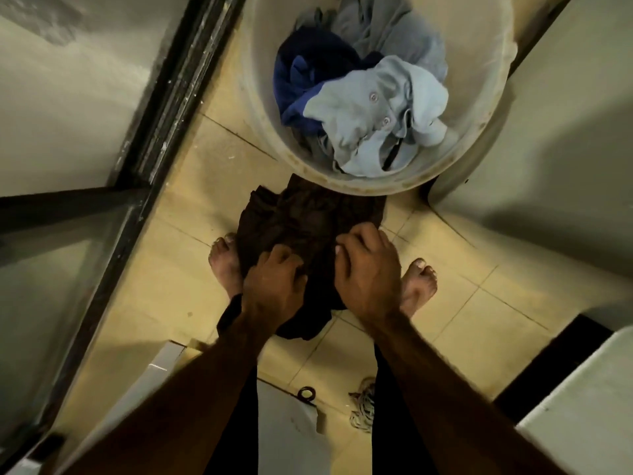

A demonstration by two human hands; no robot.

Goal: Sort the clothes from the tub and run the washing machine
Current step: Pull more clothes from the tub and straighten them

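My left hand (274, 279) has its fingers curled into the near left edge of the dark brown garment (308, 217). The garment is bunched between my two hands, over my bare feet and the tiled floor (164, 275); its far edge reaches the rim of the tub (376, 190). My right hand (370, 272) clutches the right edge, fingers bent round the cloth. The tub lies straight ahead and a little to the right, so my right hand is nearer. I judge the pale blue shirt (370, 121), on top, is its next pick.
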